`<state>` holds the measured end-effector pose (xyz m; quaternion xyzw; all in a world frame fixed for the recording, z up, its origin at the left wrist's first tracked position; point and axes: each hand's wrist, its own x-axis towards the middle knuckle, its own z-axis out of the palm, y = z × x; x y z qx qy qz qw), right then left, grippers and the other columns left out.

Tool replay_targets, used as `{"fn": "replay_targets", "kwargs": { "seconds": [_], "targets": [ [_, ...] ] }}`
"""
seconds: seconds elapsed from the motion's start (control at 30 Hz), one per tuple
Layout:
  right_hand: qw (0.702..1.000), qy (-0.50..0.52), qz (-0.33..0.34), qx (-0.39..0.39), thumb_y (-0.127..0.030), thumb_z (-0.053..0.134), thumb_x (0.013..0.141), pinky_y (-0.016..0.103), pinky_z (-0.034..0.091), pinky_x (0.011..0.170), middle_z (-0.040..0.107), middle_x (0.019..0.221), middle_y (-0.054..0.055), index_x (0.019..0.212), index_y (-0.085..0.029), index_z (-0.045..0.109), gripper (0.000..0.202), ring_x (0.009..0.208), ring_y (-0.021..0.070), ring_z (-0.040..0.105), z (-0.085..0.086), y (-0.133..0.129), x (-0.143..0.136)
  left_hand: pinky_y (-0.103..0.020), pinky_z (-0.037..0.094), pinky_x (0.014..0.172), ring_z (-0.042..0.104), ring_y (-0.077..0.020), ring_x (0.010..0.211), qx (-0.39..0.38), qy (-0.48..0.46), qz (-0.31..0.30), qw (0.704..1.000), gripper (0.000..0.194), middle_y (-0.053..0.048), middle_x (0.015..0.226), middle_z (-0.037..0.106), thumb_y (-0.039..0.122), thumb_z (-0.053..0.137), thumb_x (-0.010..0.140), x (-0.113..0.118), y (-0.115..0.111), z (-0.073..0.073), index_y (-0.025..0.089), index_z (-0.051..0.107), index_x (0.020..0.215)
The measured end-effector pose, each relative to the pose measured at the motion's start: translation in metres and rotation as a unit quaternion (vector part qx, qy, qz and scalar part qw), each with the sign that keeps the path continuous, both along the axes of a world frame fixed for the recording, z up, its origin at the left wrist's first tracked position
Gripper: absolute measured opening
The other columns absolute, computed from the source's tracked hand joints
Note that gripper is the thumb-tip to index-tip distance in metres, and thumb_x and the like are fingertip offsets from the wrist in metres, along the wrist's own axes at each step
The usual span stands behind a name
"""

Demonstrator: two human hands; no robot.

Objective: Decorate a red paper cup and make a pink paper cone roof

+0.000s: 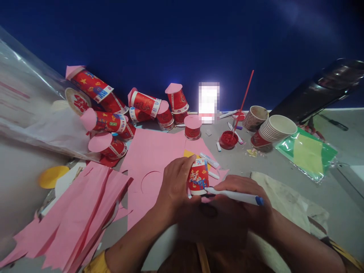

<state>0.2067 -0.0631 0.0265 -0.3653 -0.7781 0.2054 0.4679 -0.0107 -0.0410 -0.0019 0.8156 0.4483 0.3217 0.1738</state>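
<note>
Close to me, my left hand (179, 182) is closed around a red printed paper cup (198, 176) with a white band at its top edge and blue drawing on its side. A white marker with a blue end (241, 196) is in my right hand (241, 189), its tip touching the lower right side of the cup. Beneath the hands lies a large pink paper sheet (150, 159) with a curved line on it. Two more white markers, one of them a capped marker (209, 160), rest just behind the cup.
Red cups with pink paper tops (106, 121) are piled at the back left. Folded pink paper (76, 212) lies left. A red paint pot (228, 140) holds a thin stick. Stacked paper cups (274, 131), a green packet (308, 153) and a cloth (287, 197) are right.
</note>
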Motion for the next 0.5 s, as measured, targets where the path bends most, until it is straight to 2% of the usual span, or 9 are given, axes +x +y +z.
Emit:
{"fn": "replay_targets", "kwargs": {
  "seconds": [0.2, 0.37, 0.5],
  "targets": [
    [0.999, 0.032, 0.004, -0.004, -0.029, 0.068, 0.097, 0.025, 0.054, 0.055, 0.076, 0.07, 0.002, 0.094, -0.02, 0.072, 0.01, 0.056, 0.0144, 0.069, 0.0021, -0.0001, -0.0013, -0.058, 0.047, 0.101, 0.054, -0.0379, 0.125, -0.006, 0.003, 0.001, 1.0, 0.098, -0.016, 0.138, 0.054, 0.029, 0.082, 0.071, -0.0006, 0.0008, -0.004, 0.026, 0.03, 0.154],
    [0.999, 0.004, -0.038, 0.034, -0.022, 0.067, 0.095, 0.027, 0.057, 0.059, 0.078, 0.075, 0.003, 0.097, -0.021, 0.071, 0.004, 0.06, 0.0167, 0.073, 0.0029, -0.0012, 0.0047, -0.057, 0.048, 0.099, 0.056, -0.037, 0.123, -0.011, -0.007, 0.008, 1.0, 0.095, -0.015, 0.136, 0.056, 0.037, 0.083, 0.074, 0.0007, -0.0004, 0.0008, 0.028, 0.03, 0.153],
    [0.999, -0.004, -0.038, 0.023, -0.023, 0.068, 0.094, 0.029, 0.058, 0.062, 0.079, 0.078, 0.005, 0.098, -0.021, 0.072, 0.006, 0.065, 0.0185, 0.075, 0.0008, -0.001, 0.0072, -0.058, 0.049, 0.097, 0.056, -0.0369, 0.122, -0.019, -0.011, 0.004, 1.0, 0.092, -0.015, 0.135, 0.056, 0.039, 0.082, 0.077, 0.0022, -0.0016, 0.0039, 0.029, 0.03, 0.153]
  ]
}}
